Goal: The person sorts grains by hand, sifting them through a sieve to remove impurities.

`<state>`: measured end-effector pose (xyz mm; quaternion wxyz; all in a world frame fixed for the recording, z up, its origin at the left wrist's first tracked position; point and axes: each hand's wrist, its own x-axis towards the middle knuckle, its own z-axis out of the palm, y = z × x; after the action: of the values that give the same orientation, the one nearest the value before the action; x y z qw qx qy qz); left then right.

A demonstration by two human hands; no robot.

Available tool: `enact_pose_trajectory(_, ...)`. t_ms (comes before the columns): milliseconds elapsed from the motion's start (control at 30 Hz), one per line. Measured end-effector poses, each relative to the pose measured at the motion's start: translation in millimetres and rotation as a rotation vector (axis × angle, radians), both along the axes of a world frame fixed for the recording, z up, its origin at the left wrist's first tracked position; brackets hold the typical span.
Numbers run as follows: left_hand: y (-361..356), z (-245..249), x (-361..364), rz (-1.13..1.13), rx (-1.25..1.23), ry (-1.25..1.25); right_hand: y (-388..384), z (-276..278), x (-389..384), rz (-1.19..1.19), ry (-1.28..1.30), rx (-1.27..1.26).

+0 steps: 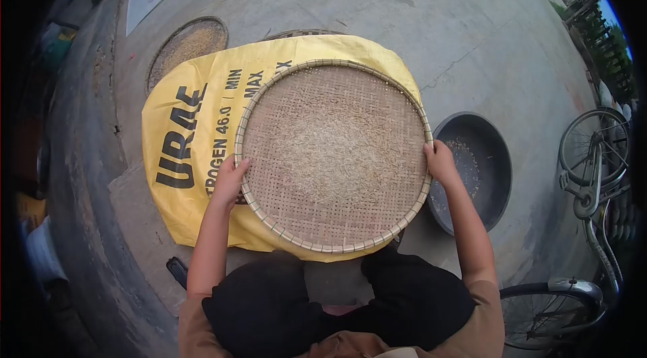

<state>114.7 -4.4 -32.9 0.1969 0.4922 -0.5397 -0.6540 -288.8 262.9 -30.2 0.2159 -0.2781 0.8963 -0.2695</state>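
Note:
A round woven bamboo tray (269,213) is held up over a yellow printed sack (178,112), with pale grain (333,156) spread across its middle. My left hand (230,179) grips the tray's rim on the left side, thumb on top. On the right side, my right hand (441,161) holds the rim, its fingers partly hidden beneath. Next to my right forearm stands a dark round basin (495,176) with some scattered grains inside.
Another woven tray with grain (192,47) lies behind the sack at the upper left. A bicycle (588,203) is at the right edge. A dark object (176,270) lies at the lower left, on the concrete floor (472,35).

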Motion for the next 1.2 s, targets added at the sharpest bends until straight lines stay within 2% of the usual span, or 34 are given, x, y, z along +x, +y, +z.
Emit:
enact_pose_trajectory(33,1,-10,-1,-0.081,-0.076,-0.108,0,7,1,-0.01,0.008,-0.001)
enact_pose_trajectory(100,-3,-30,9,-0.071,-0.138,-0.128,0,21,4,0.166,0.067,0.263)
enact_pose_trajectory(167,-6,-40,13,0.003,-0.3,-0.216,-1,31,1,0.213,0.167,0.303)
enact_pose_trajectory(233,-1,-20,4,0.041,-0.372,-0.243,-15,59,2,0.309,0.289,0.348)
enact_pose_trajectory(267,3,-5,-4,0.024,-0.593,-0.385,-23,65,-3,0.394,0.289,0.348)
enact_pose_trajectory(300,5,5,-10,0.008,-0.815,-0.525,-34,68,-7,0.383,0.29,0.34)
enact_pose_trajectory(367,4,9,-17,-0.042,-0.87,-0.485,-56,71,-9,0.752,0.2,0.416)
enact_pose_trajectory(433,5,6,-26,-0.123,-0.975,-0.519,-80,61,-9,0.878,0.046,0.382)
enact_pose_trajectory(467,7,4,-30,-0.131,-0.98,-0.515,-89,51,-9,0.868,0.045,0.378)
enact_pose_trajectory(533,17,1,-40,-0.199,-0.949,-0.497,-99,26,-8,0.729,0.035,0.138)
enact_pose_trajectory(567,21,0,-43,-0.208,-0.944,-0.499,-98,17,-10,0.725,0.027,0.142)
enact_pose_trajectory(633,26,3,-44,-0.358,-1.019,-0.719,-95,5,-9,0.577,-0.035,0.063)
enact_pose_trajectory(733,23,-6,-40,-0.367,-1.048,-0.695,-86,-1,-6,0.555,-0.09,-0.013)
enact_pose_trajectory(967,27,-11,-41,-0.398,-1.072,-0.756,-91,-8,1,0.478,-0.011,0.024)
enact_pose_trajectory(1133,25,-15,-40,-0.422,-1.083,-0.765,-91,-1,-3,0.573,0.027,0.085)
enact_pose_trajectory(1200,26,-19,-40,-0.434,-1.102,-0.754,-92,4,-5,0.522,-0.021,0.021)
